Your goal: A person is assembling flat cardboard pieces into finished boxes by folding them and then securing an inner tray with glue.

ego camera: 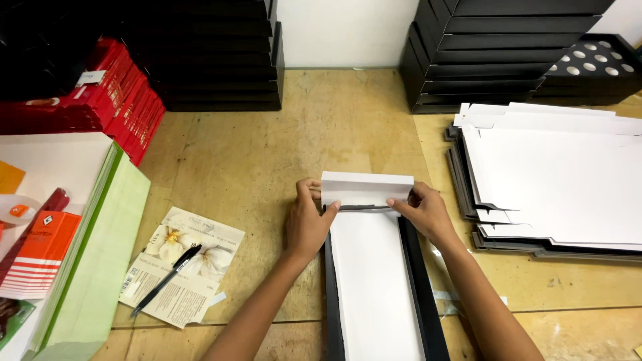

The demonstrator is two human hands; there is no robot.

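View from above of 2 bare hands working on a flat cardboard box blank point(374, 281) laid on a worn wooden table point(267, 154). The blank is long and narrow, white on its upper face with black edges showing along both long sides, and it runs from the bottom edge of the view up to the middle of the table. Its far end flap point(366, 188) is folded up and stands as a white strip across the width.

The left hand point(307, 224) grips the left end of the flap, thumb on the near side and fingers curled behind it. The right hand point(428, 214) pinches the right end of the flap the same way. Both hands are closed on the flap, just above the crease.

To the right lies a stack of flat white sheets point(555, 180) with dark undersides. To the left, a black pen point(167, 279) rests on a leaflet with white flowers point(184, 264). Further left is a pale green folder point(100, 261) with an orange booklet point(40, 254) on the pile beside it. Red boxes point(127, 103) and stacks of black trays point(221, 53) line the back, against a white wall.
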